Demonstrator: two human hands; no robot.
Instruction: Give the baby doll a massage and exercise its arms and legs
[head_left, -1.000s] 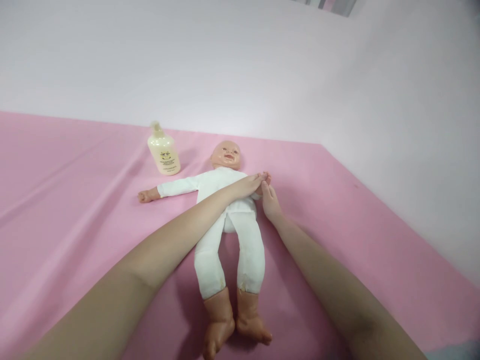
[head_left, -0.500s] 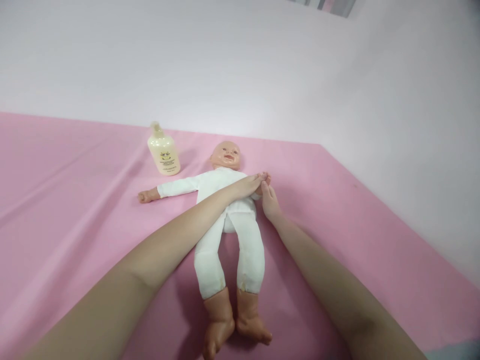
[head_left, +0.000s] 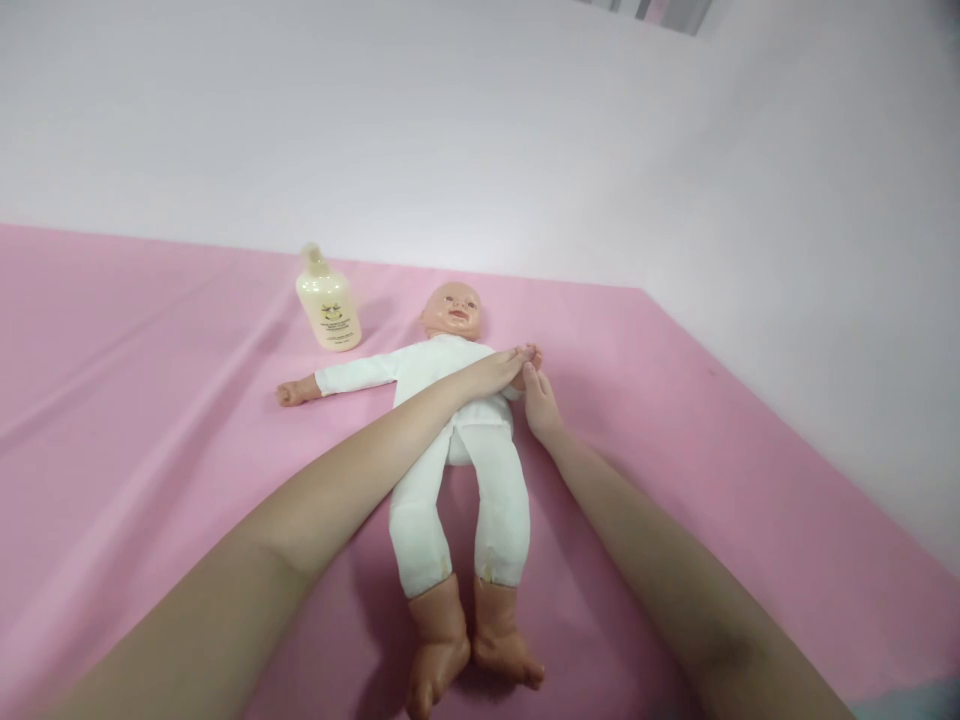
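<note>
Baby doll (head_left: 457, 440) lies on its back near the centre of the pink sheet (head_left: 150, 420), head twd 12 o'clock, bare feet twd 6. It wears a white one-piece suit w/ long sleeves and legs; head, hands and feet are bare plastic. One arm sticks straight out twd 9 o'clock, its small hand resting on the sheet. The other arm, on the 3 o'clock side, is mostly hidden under the person's hands.

Left hand (head_left: 499, 368) reaches across the doll's chest from abt 7 o'clock, forearm lying over the torso, fingers stretched flat and ending at the doll's hidden hand. Not clenched; looks laid on rather than wrapped, tho I can't tell if the fingertips pinch anything. Right hand (head_left: 538, 405) comes up from abt 5 o'clock, just beside the doll's flank, fingers pointing twd 12 and meeting the left fingertips at the same spot. Whether it actually grasps the doll's hand or only touches it, can't tell – the contact is too small and covered.

Cream lotion bottle (head_left: 328, 308) w/ pump top stands upright at abt 10 o'clock from the doll's head, near but apart. Pale wall (head_left: 480, 130) runs behind and along the 3 o'clock side.
</note>
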